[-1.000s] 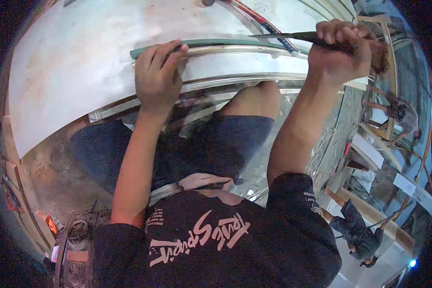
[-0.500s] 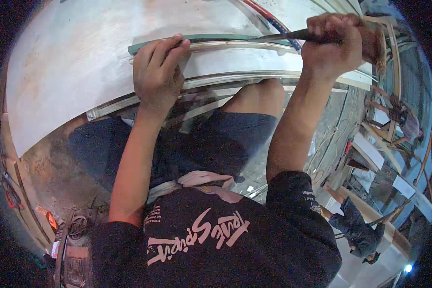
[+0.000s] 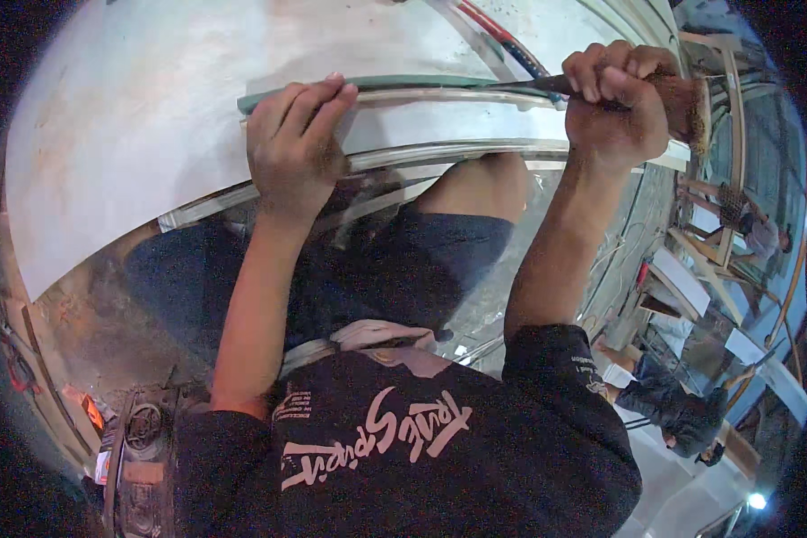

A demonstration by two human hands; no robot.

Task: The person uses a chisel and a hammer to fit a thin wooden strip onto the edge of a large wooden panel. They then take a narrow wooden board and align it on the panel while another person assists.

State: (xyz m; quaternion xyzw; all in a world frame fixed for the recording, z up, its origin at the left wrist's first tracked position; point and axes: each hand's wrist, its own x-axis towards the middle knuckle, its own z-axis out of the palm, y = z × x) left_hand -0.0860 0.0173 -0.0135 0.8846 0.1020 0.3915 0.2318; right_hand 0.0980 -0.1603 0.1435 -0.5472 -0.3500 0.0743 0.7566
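My left hand (image 3: 296,143) lies flat, fingers together, pressing on a long green-edged strip (image 3: 412,82) that lies across a large white panel (image 3: 152,117). At the strip's right end my right hand (image 3: 614,103) is clenched around a tool with a brown wooden handle (image 3: 686,103). The tool's thin dark shaft (image 3: 524,87) points left along the strip. Below the strip, silvery metal rails (image 3: 439,154) run along the panel's near edge. My bent knee shows just under them.
Red and blue cables (image 3: 502,36) cross the panel's top. A dark power tool (image 3: 139,448) sits at the lower left. Wooden frames (image 3: 681,278) stand to the right, with a seated person (image 3: 762,238) among them and another crouching person (image 3: 672,412) lower right.
Both hands keep their hold. My right hand with the tool has shifted slightly left along the strip; my left hand stays pressed in place.
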